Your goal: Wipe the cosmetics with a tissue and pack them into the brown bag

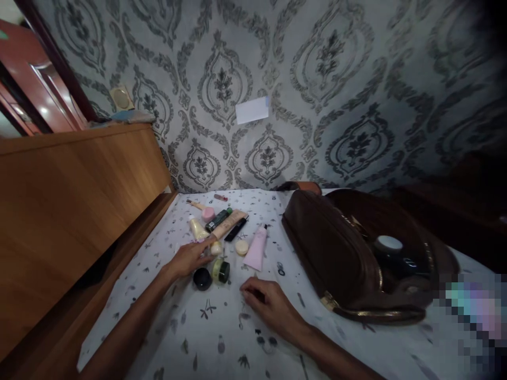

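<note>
My left hand [190,258] reaches over a group of cosmetics with its fingers stretched out. Its fingertips are at a small yellowish round item [216,248]; whether they touch it I cannot tell. Close below lie a black round jar or lid [202,279] and a green jar with a dark lid [221,271]. My right hand [264,301] rests low on the patterned sheet, fingers curled inward, nothing visible in them. Above it are a pink tube [256,248] and a small cream-coloured round pot [241,247].
Farther back lie a beige tube [229,224], a black slim item [236,230], a dark green bottle [217,220], a yellow tube [198,229] and a pink round item [208,213]. An open brown bag [328,248] stands right. A wooden panel [83,184] borders the left.
</note>
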Available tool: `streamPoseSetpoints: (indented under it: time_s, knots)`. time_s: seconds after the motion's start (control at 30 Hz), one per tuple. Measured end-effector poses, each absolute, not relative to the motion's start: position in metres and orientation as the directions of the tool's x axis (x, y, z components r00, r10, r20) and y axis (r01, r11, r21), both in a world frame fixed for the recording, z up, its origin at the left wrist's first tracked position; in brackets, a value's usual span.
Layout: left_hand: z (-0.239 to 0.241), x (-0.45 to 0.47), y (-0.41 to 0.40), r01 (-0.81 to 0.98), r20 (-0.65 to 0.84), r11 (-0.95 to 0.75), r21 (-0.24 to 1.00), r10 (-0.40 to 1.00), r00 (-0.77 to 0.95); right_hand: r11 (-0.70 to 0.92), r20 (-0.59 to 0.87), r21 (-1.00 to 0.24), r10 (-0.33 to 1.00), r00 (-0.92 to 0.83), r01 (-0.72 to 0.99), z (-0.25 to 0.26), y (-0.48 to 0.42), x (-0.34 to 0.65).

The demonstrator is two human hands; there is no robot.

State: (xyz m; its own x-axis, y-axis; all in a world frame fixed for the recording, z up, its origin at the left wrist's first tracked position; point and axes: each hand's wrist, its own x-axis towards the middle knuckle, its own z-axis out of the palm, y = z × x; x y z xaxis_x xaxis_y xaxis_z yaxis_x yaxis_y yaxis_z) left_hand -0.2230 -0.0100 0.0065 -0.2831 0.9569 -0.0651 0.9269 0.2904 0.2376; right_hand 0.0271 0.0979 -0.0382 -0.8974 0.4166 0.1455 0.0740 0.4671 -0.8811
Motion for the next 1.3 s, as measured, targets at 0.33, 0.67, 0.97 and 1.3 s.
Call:
streamPoseSetpoints:
  time_s: [0.33,0.67,0.97,1.3]
  knots:
    - [0.013,-0.194,0.013,0.944,0.025,0.321,0.084,0.946,-0.324,0.470,0.168,-0.881,0.426,-0.889,0.059,-0.041,0.098,0.028]
    - [0.025,-0.224,0.018,0.916,0.026,0.329,0.229,0.939,-0.343,0.471,0.184,-0.881,0.423,-0.887,0.042,-0.040,0.097,0.030]
    - [0.014,-0.309,0.064,0.552,0.009,0.791,0.263,0.571,-0.821,0.459,0.189,-0.888,0.429,-0.883,0.033,-0.043,0.099,0.030]
    - [-0.003,-0.326,0.071,0.462,-0.055,0.780,0.422,0.530,-0.846,0.466,0.210,-0.885,0.434,-0.876,0.019,-0.042,0.098,0.031]
